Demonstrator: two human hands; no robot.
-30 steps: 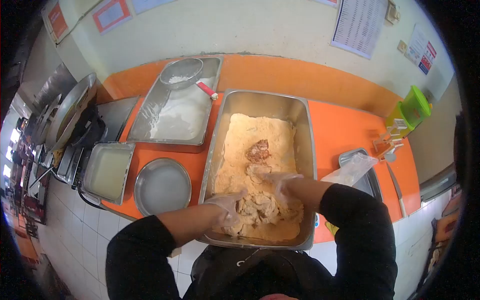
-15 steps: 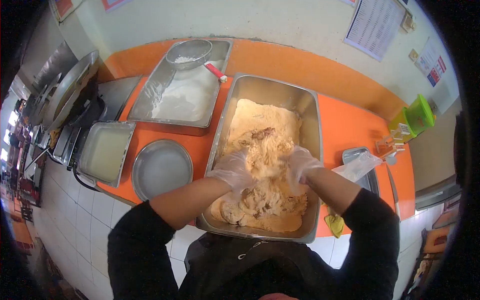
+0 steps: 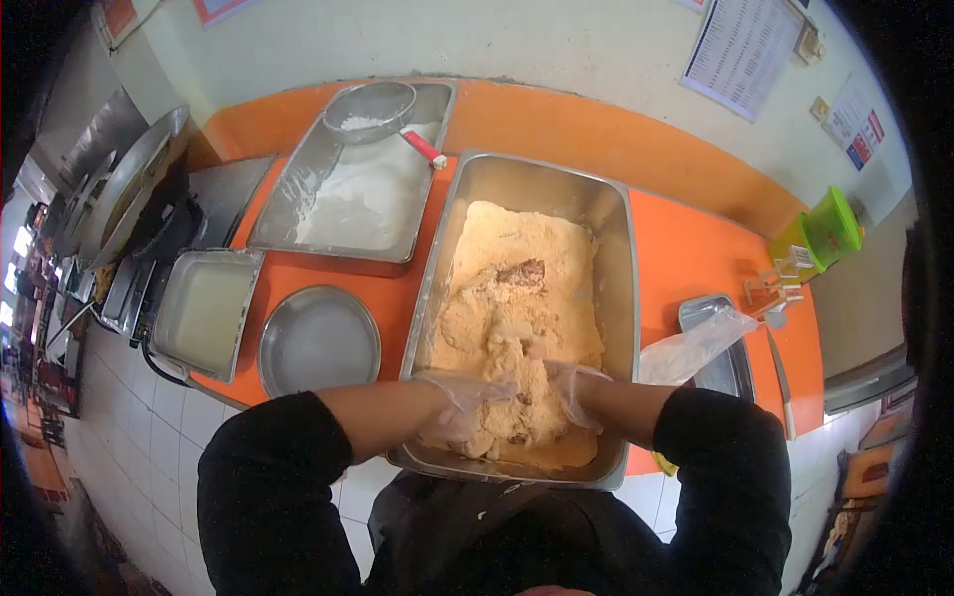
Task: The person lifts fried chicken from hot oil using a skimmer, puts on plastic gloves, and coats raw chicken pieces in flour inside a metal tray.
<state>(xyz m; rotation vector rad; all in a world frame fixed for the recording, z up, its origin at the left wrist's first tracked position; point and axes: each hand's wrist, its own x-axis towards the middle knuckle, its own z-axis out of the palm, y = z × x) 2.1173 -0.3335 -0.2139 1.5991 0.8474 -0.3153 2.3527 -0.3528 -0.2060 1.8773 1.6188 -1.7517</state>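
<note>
A deep steel pan (image 3: 618,298) holds orange-tinted flour (image 3: 497,233) and flour-coated meat pieces (image 3: 509,343). One brownish-red piece of meat (image 3: 527,273) shows bare through the coating. My left hand (image 3: 462,405), in a clear plastic glove, is cupped against the left side of the coated heap, low in the pan. Opposite it, my gloved right hand (image 3: 576,392) curls in at the heap's right side. Flour and meat partly hide the fingertips of both hands, and the heap lies between them.
To the left stand a tray of white flour (image 3: 363,199) with a red-handled sieve (image 3: 370,114) on it, a round metal pan (image 3: 320,343) and a container of pale liquid (image 3: 206,308). A plastic bag (image 3: 696,348), a knife (image 3: 781,377) and a green basket (image 3: 833,223) are at right.
Both hands have come down and nearer to my body, toward the pan's near end. The loose heap that was raised between them has settled, and the bare meat piece shows more clearly.
</note>
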